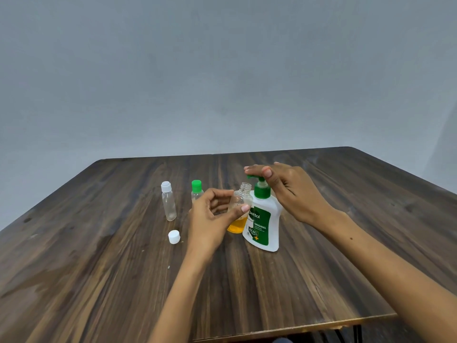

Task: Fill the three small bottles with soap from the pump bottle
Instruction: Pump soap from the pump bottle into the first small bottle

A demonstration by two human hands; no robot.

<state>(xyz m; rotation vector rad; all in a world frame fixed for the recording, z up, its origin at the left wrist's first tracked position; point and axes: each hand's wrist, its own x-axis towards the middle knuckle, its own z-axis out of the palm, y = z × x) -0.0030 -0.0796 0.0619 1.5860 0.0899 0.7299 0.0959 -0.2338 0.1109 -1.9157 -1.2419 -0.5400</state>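
Note:
A white pump bottle [263,224] with a green label and green pump head stands upright near the table's middle. My right hand [289,191] rests on top of the pump head, fingers over the nozzle. My left hand [214,214] grips an uncapped clear small bottle [241,201] held right beside the pump bottle, its mouth under the nozzle; orange soap fills its lower part. A clear small bottle with a white cap [168,201] stands to the left. Partly behind my left hand stands a small bottle with a green cap [196,190].
A loose white cap [174,236] lies on the dark wooden table [99,268], left of my left wrist. The table's front edge runs at the lower right; a plain grey wall rises behind the far edge.

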